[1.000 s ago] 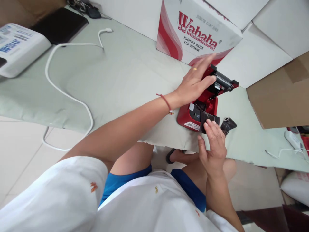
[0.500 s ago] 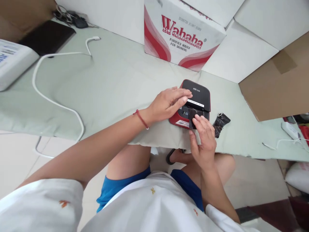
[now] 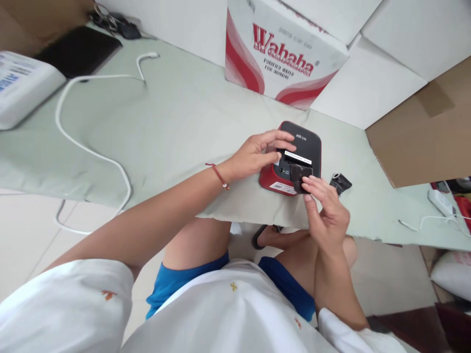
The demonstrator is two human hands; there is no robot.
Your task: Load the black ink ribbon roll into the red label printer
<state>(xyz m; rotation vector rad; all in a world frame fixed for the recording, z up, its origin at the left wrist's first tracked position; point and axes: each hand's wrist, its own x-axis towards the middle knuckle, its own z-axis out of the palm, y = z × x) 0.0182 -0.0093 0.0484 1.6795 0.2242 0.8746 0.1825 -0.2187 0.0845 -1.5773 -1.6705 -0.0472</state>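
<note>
A black-and-red label printer (image 3: 308, 143) sits near the table's front edge, with a white sticker across its lid. A black patterned strip (image 3: 299, 177) hangs out over its front panel. My left hand (image 3: 259, 153) is at the printer's left side, fingers apart over the lid and holding nothing. My right hand (image 3: 326, 208) is at the lower right of the strip, its fingertips and thumb closed about the strip's corner. Just beyond my right hand lies a small black roll (image 3: 341, 183) with a pale core, partly hidden by the fingers.
A white-and-red water carton (image 3: 283, 63) stands behind the printer against white boxes. A brown cardboard box (image 3: 423, 127) stands at the right. On the left, a white cable (image 3: 91, 154) runs across the green-covered table (image 3: 184, 108), near a white box (image 3: 29, 88) and keys (image 3: 117, 23).
My left hand's fingers have lifted and spread above the lid. My right hand has slid right, from lying over the strip to its lower corner, uncovering more of it.
</note>
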